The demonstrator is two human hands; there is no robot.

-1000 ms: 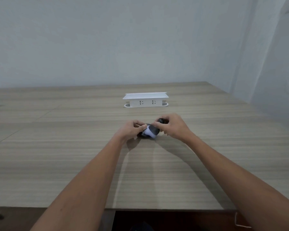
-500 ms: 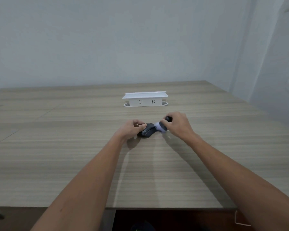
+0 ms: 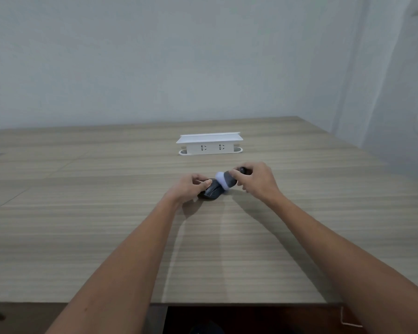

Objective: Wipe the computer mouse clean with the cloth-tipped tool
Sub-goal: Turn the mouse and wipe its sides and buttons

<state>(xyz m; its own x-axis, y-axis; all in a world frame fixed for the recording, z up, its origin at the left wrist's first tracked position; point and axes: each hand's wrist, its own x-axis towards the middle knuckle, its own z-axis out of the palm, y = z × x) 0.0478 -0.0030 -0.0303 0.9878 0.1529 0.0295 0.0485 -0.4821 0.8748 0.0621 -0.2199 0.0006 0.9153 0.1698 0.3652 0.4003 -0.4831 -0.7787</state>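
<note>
Indoors, wood-grain table (image 3: 106, 237), pale, seemingly bare wall (image 3: 155, 56)

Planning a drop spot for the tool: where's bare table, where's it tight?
Bare table left of the left hand, and right of the right hand. Tight around the mouse and cloth-tipped tool; a narrow strip before the power strip.

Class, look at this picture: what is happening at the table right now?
A person is cleaning a dark computer mouse on a wooden table. The left hand grips the mouse to steady it, while the right hand holds the cloth-tipped tool, its pale cloth end pressed against the mouse's far end. A white power strip sits farther back on the table, apart from the hands.
</note>
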